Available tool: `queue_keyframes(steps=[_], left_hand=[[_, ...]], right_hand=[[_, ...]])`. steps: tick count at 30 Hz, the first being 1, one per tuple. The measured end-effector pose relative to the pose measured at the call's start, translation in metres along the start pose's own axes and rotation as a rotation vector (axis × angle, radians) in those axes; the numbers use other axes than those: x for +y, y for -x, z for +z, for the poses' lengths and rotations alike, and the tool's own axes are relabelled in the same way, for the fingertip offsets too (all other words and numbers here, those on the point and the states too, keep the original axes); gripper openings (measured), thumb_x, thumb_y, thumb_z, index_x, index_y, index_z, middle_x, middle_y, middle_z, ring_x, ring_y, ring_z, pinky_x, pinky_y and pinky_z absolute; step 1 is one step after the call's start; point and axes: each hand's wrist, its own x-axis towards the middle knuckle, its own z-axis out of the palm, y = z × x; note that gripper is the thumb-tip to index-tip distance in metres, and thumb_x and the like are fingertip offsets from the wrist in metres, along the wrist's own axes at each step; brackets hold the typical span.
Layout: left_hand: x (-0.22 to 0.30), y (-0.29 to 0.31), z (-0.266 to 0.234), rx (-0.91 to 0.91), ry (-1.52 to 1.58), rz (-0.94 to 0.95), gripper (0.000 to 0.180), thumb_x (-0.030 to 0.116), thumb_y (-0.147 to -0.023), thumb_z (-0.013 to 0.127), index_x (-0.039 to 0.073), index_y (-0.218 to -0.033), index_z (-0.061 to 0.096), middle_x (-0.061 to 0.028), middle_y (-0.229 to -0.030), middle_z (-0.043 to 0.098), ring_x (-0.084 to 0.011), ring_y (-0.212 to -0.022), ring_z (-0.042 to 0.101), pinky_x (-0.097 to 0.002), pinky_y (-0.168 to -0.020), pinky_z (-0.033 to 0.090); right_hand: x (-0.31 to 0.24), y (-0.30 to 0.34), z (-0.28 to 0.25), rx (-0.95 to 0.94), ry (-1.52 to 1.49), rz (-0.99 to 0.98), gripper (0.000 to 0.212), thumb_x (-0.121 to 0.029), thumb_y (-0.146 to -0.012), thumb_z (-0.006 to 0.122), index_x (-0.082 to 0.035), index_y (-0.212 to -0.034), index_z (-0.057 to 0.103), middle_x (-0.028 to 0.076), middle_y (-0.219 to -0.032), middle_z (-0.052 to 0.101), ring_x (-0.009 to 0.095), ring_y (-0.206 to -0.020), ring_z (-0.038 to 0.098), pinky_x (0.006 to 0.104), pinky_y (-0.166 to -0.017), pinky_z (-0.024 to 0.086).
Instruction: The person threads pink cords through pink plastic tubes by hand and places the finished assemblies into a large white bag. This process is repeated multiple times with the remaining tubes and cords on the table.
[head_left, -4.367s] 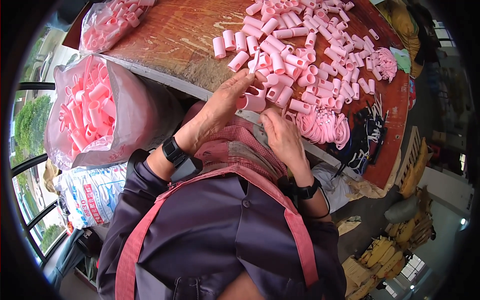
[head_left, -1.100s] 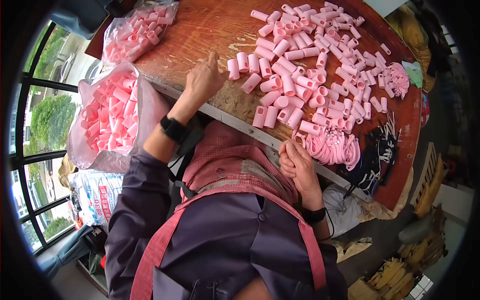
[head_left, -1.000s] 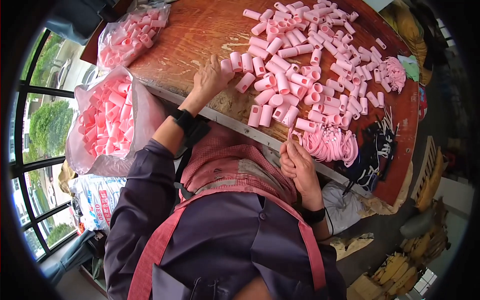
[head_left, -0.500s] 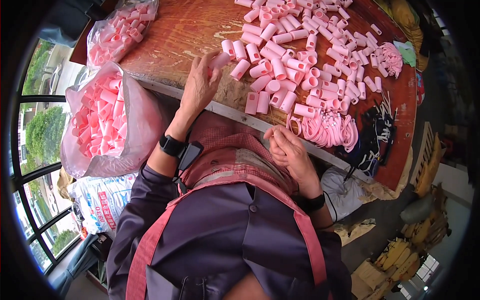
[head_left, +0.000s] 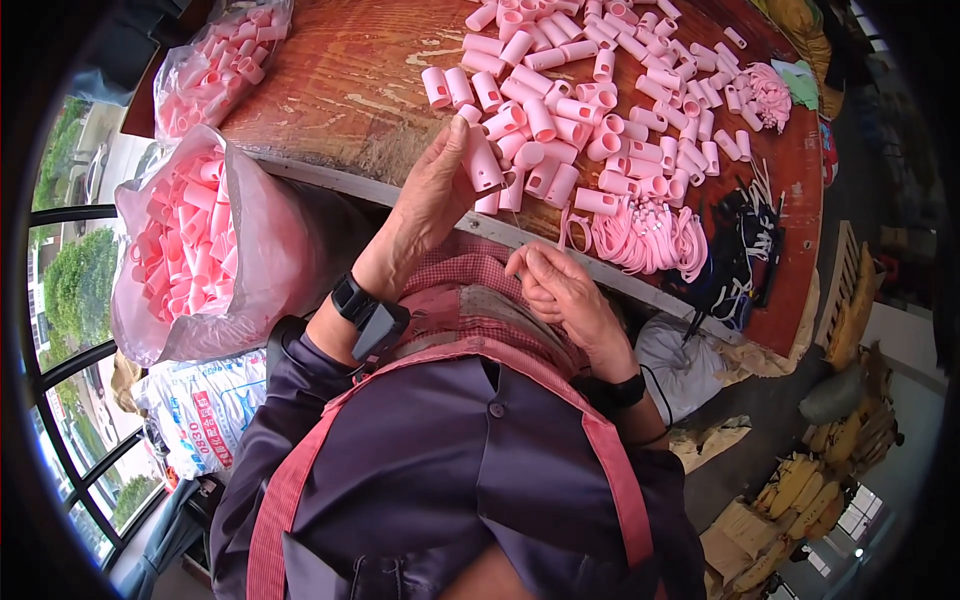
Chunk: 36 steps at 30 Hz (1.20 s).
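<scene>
My left hand [head_left: 432, 195] is closed around a pink plastic tube [head_left: 482, 165], held upright over the table's front edge with a small hole showing near its lower end. To its right, my right hand [head_left: 562, 290] is closed with thumb and forefinger pinched together. A thin wire-like piece [head_left: 514, 222] runs up from that pinch towards the tube; its exact kind is too fine to make out. Just past my right hand lies a bundle of pink cords [head_left: 650, 238] with pale ends. Many like tubes [head_left: 570, 130] are heaped on the table beyond both hands.
The worn red-brown wooden table [head_left: 340, 75] has a pale front edge. On the left stands an open plastic bag [head_left: 250, 220] of pink tubes, with a smaller bag [head_left: 215, 75] behind it. Dark cords [head_left: 745, 260] lie at the right, near another pink cord bundle [head_left: 768, 95].
My left hand has brought its tube right and nearer to me, towards my right hand. My right hand stays pinched and has shifted slightly left. The whole view has shifted a little.
</scene>
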Motion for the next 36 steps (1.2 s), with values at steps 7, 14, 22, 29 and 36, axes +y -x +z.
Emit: queue_keyframes(steps=[7, 14, 22, 29, 36], left_hand=[[-0.012, -0.010, 0.003, -0.123, -0.057, 0.069, 0.028, 0.035, -0.096, 0.054, 0.010, -0.107, 0.048, -0.0065, -0.097, 0.060, -0.0177, -0.081, 0.063, -0.0337, -0.078, 0.053], [-0.026, -0.005, 0.017, -0.172, -0.374, 0.267, 0.025, 0.027, -0.097, 0.053, 0.010, -0.111, 0.040, -0.0059, -0.095, 0.057, -0.0141, -0.084, 0.059, -0.0289, -0.076, 0.050], [-0.059, 0.003, 0.026, -0.310, -0.686, 0.108, 0.031, 0.025, -0.098, 0.050, 0.009, -0.119, 0.036, -0.0065, -0.103, 0.049, -0.0128, -0.090, 0.053, -0.0287, -0.082, 0.046], [-0.090, -0.019, 0.025, -0.224, -0.628, -0.126, 0.036, 0.021, -0.094, 0.057, 0.008, -0.123, 0.043, -0.0044, -0.093, 0.055, -0.0126, -0.081, 0.056, -0.0275, -0.074, 0.047], [-0.109, -0.034, 0.025, -0.189, -1.213, -0.205, 0.031, 0.013, -0.088, 0.065, 0.003, -0.114, 0.053, -0.0055, -0.073, 0.063, -0.0135, -0.068, 0.061, -0.0286, -0.065, 0.049]], right_hand=[[0.005, 0.002, -0.006, -0.010, -0.046, 0.026, 0.031, -0.034, -0.103, 0.039, -0.005, -0.100, 0.051, -0.008, -0.063, 0.029, -0.001, -0.047, 0.022, 0.0161, -0.040, 0.017], [0.012, 0.001, -0.010, 0.027, -0.134, 0.019, 0.031, -0.034, -0.103, 0.039, -0.005, -0.099, 0.051, -0.008, -0.063, 0.030, 0.000, -0.047, 0.023, 0.0167, -0.040, 0.017], [0.016, 0.001, -0.025, 0.113, -0.227, -0.111, 0.028, -0.032, -0.102, 0.042, -0.006, -0.095, 0.051, -0.008, -0.063, 0.031, 0.001, -0.047, 0.024, 0.0170, -0.041, 0.018], [0.003, 0.027, -0.053, 0.327, -0.224, -0.279, 0.026, -0.030, -0.102, 0.043, -0.007, -0.093, 0.051, -0.007, -0.063, 0.031, 0.001, -0.047, 0.024, 0.0178, -0.040, 0.018], [0.000, 0.034, -0.060, 0.461, -0.144, -0.368, 0.022, -0.028, -0.101, 0.046, -0.007, -0.098, 0.053, -0.008, -0.062, 0.030, 0.001, -0.046, 0.025, 0.0176, -0.041, 0.018]])
